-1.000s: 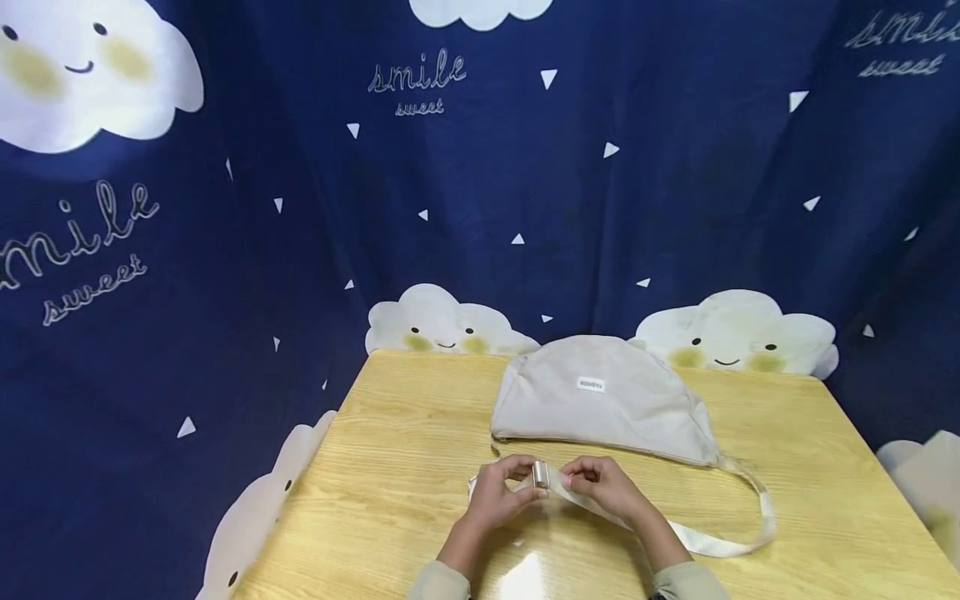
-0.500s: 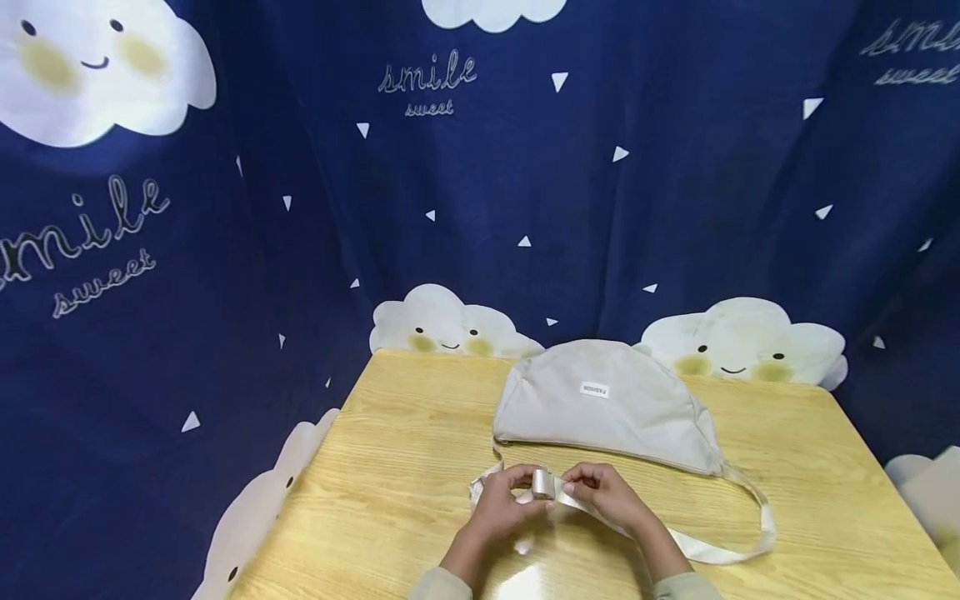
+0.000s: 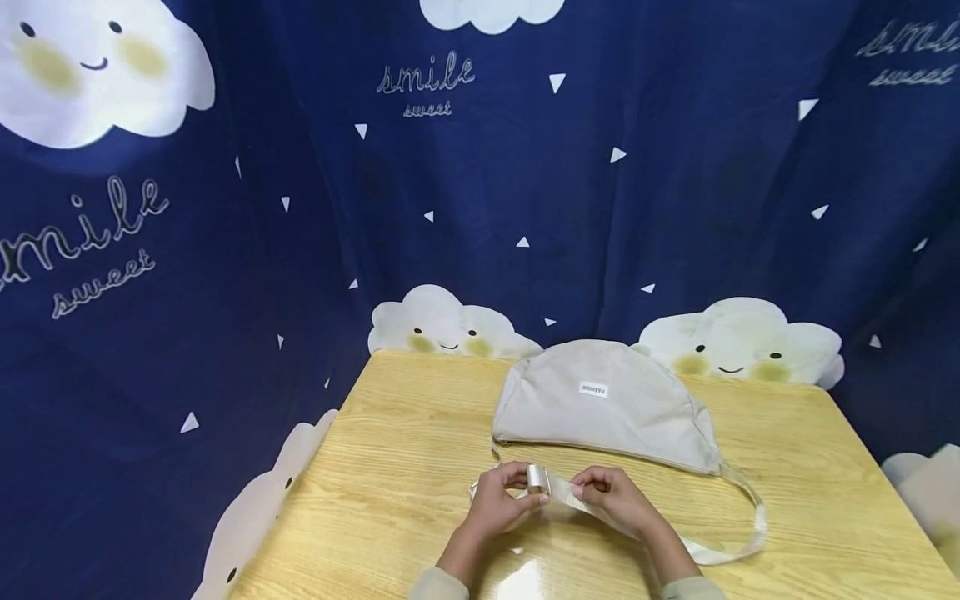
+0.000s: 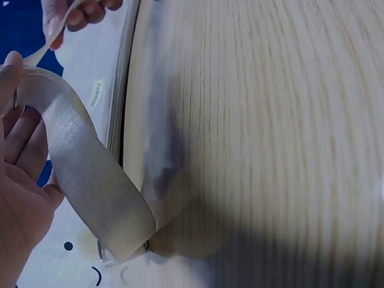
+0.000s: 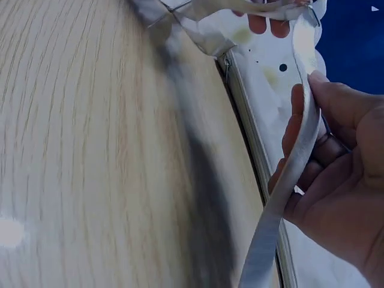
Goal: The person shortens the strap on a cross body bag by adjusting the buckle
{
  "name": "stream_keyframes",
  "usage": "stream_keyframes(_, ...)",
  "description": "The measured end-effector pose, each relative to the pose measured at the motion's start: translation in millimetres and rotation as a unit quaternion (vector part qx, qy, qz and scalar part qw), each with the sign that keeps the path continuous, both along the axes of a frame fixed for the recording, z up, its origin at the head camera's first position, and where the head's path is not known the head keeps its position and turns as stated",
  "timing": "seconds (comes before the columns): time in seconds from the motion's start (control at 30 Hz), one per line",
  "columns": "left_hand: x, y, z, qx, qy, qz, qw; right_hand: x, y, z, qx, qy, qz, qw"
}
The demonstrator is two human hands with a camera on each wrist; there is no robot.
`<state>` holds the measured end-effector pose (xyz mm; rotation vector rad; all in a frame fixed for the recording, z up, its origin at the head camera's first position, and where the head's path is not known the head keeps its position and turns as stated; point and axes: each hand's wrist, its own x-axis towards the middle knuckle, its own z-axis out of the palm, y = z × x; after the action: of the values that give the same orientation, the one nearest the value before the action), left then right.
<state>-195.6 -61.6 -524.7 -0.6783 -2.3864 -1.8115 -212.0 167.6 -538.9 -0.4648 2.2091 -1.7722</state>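
Note:
A beige half-moon shoulder bag point(image 3: 600, 408) with a small white label lies on the wooden table. Its long flat strap point(image 3: 723, 557) comes round in front of it. My left hand point(image 3: 498, 500) pinches the strap at a thin metal slider point(image 4: 16, 98), where the webbing folds into a loop point(image 4: 90, 156). Just to the right, my right hand point(image 3: 618, 498) pinches the strap between thumb and fingers, with a short stretch of webbing between the hands. In the right wrist view the strap point(image 5: 294, 162) runs across the right fingers and down past the palm.
The wooden table point(image 3: 405, 417) extends around the bag and hands. Behind and to the left hangs a dark blue curtain point(image 3: 480, 183) printed with clouds and triangles. A zipper point(image 5: 255, 141) runs along the bag's near edge.
My right hand has shifted slightly right and my left slightly left since half a second ago, so more strap shows between them. The bag stays in place; the head view shifted a little earlier.

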Motion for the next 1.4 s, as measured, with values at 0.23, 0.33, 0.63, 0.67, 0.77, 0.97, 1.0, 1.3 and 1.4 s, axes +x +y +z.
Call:
stream_keyframes(0.23,-12.7,3.1,-30.8,-0.002,0.007,-0.001,1.0,-9.0,-3,-11.5,-0.012,0.023,0.009,0.9996)
stream_keyframes(0.33,-14.9,3.7,-36.7,-0.005,-0.012,-0.004,0.9999,-9.9,-8,-8.5,-0.024,0.029,0.019,0.9991)
stream_keyframes(0.63,-17.2,2.2,-33.5,0.005,-0.057,-0.007,0.9983,-3.2,-10,11.4,-0.021,0.027,0.025,0.9991)
stream_keyframes(0.67,-16.8,2.0,-33.0,0.009,-0.056,-0.008,0.9983,-1.1,-10,16.0,-0.021,0.027,0.026,0.9991)
stream_keyframes(0.77,-15.6,2.6,-33.3,0.019,-0.048,-0.018,0.9985,5.3,-12,28.6,-0.016,0.025,0.027,0.9992)
stream_keyframes(0.97,-14.0,4.0,-34.6,0.011,-0.056,-0.01,0.9983,10.2,-15,34.1,-0.004,0.03,0.018,0.9994)
stream_keyframes(1.0,-13.8,3.9,-34.7,0.008,-0.058,-0.008,0.9982,10.0,-16,33.2,-0.005,0.029,0.018,0.9994)
stream_keyframes(1.3,-16.0,1.5,-31.8,0.023,-0.077,0.0,0.9967,-0.1,-4,8.4,-0.017,0.008,0.032,0.9993)
stream_keyframes(1.4,-15.6,-0.3,-31.0,0.033,-0.078,0.0,0.9964,-0.8,4,2.5,-0.004,0.008,0.037,0.9993)
